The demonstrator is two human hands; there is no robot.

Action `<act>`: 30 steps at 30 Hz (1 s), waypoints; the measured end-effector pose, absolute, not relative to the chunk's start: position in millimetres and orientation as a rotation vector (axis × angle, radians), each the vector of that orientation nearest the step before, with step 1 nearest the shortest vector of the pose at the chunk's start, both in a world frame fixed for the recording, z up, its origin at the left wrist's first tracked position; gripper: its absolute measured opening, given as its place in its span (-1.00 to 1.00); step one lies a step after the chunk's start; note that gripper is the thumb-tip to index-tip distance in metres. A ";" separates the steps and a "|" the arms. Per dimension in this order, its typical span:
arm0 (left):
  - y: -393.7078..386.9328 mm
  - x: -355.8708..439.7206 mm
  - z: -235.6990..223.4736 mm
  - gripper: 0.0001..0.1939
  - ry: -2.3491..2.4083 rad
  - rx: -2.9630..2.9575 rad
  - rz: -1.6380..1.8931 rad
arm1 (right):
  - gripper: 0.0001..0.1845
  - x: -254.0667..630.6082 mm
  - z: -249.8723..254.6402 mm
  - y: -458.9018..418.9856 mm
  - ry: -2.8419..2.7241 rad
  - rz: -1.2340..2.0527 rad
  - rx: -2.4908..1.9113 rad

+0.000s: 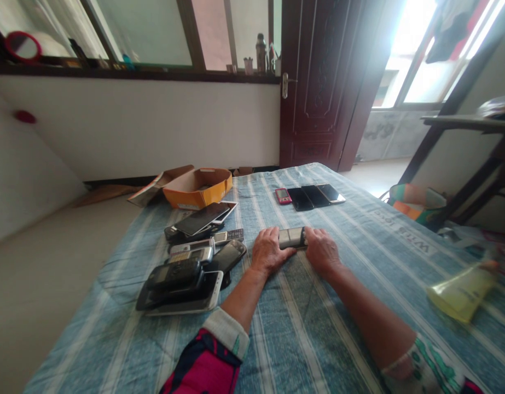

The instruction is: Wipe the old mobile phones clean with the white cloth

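Silver-grey slab phone (292, 238) is pinched between left hand (268, 253) and right hand (321, 250); a slack grip could drop it onto the striped blue bedspread (301, 328)

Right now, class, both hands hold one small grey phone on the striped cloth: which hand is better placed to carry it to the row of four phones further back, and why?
Probably the right hand. It grips the small grey phone at the end nearer the row of four phones, which lies ahead and slightly right. The left hand sits beside the heap of old phones.

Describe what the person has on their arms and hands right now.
Both hands, left hand and right hand, are bare: no gloves, and no rings or watch that can be made out. The left sleeve is pink and dark navy with a pale cuff; the right sleeve is white with green patterning. Both are pushed up, forearms uncovered.
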State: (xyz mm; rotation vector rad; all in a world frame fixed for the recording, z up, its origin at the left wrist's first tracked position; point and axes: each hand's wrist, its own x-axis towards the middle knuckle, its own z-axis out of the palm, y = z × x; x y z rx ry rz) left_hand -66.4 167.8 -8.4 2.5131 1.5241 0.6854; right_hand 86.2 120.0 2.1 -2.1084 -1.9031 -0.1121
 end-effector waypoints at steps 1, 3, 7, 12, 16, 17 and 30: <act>167.6 -66.2 -8.7 -0.42 1.528 2.513 0.687 | -0.70 86.2 0.1 121.0 -1.908 -0.121 -2.078; 167.5 -65.9 -9.6 -0.42 1.535 2.505 0.687 | -0.70 85.3 -3.6 122.4 -1.928 -0.132 -2.000; 167.6 -65.5 -12.2 -0.38 1.535 2.503 0.693 | -0.71 79.7 -9.5 122.7 -1.985 -0.113 -1.842; 167.5 -64.9 -14.5 -0.41 1.559 2.523 0.687 | -0.72 74.2 -9.8 119.4 -2.050 -0.011 -1.663; 166.4 -64.6 -13.9 -0.53 1.548 2.542 0.706 | -0.74 80.1 -5.0 117.2 -2.106 0.087 -1.596; 165.9 -64.9 -13.4 -0.55 1.534 2.544 0.716 | -0.75 82.9 -3.9 117.1 -2.115 0.099 -1.600; 164.1 -81.0 -5.1 -0.31 1.363 2.413 0.658 | -0.69 70.6 -10.9 115.0 -2.142 0.031 -1.736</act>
